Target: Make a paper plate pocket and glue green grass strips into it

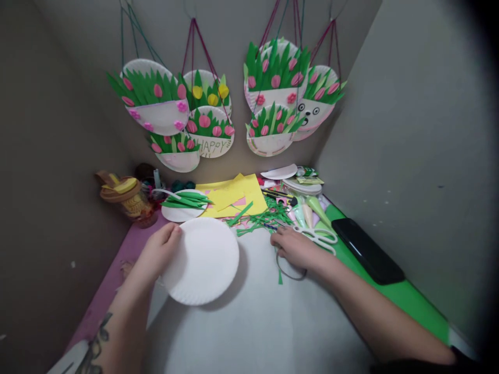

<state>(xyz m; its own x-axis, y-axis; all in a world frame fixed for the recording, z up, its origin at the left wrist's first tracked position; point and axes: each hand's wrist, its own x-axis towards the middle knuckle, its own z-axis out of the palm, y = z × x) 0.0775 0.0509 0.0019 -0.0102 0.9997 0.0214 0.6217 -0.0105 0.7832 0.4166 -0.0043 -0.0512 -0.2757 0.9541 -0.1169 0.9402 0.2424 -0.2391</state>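
The left hand (pixel 166 246) pinches the rim of a round white paper plate (pixel 205 262), held over the pale-topped table (pixel 249 332); the right hand (pixel 291 245), well apart, is curled beside thin green paper scraps (pixel 277 212) and white-handled scissors (pixel 320 240), though whether it grips anything I cannot tell

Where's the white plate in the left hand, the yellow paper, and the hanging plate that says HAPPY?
White plate (pixel 204 261): head view, middle of its round face.
Yellow paper (pixel 255 195): head view, right-hand part of the sheets.
HAPPY plate (pixel 212 145): head view, its lettered front.
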